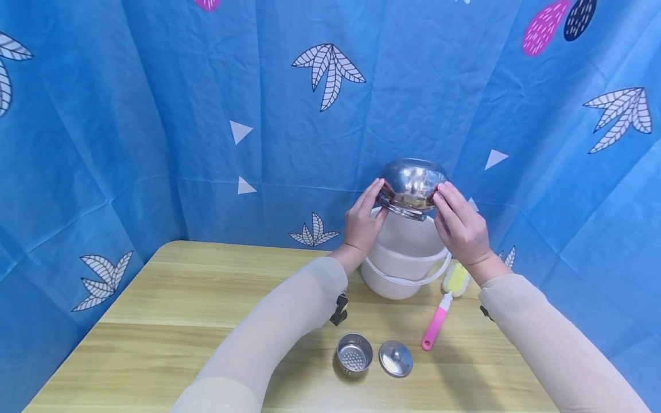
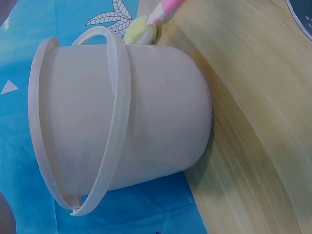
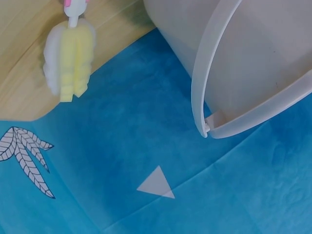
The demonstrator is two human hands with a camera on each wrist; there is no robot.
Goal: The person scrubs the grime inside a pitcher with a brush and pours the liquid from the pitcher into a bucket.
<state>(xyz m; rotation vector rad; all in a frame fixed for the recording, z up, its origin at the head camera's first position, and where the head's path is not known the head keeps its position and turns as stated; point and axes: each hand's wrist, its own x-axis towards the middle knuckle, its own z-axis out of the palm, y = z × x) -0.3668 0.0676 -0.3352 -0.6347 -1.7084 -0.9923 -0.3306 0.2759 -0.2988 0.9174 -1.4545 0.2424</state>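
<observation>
Over the mouth of a white bucket [image 1: 395, 261], both hands hold a rounded, shiny metal pot [image 1: 413, 180] between them. The left hand [image 1: 364, 222] grips its left side, fingers on the wall and thumb lower down. On the pot's opposite side, the fingers of the right hand [image 1: 463, 225] press against the metal. The pot is tilted, with a stepped rim toward the bucket; its inside is hidden. In the left wrist view the bucket's side and its lowered handle [image 2: 118, 112] fill the middle. Neither wrist view shows the pot.
A sponge brush with a pink handle [image 1: 436, 328] lies right of the bucket. Nearer on the wooden table [image 1: 206, 304] stand a perforated metal strainer cup [image 1: 354, 354] and a small metal lid [image 1: 396, 359]. A blue patterned curtain [image 1: 289, 149] hangs close behind.
</observation>
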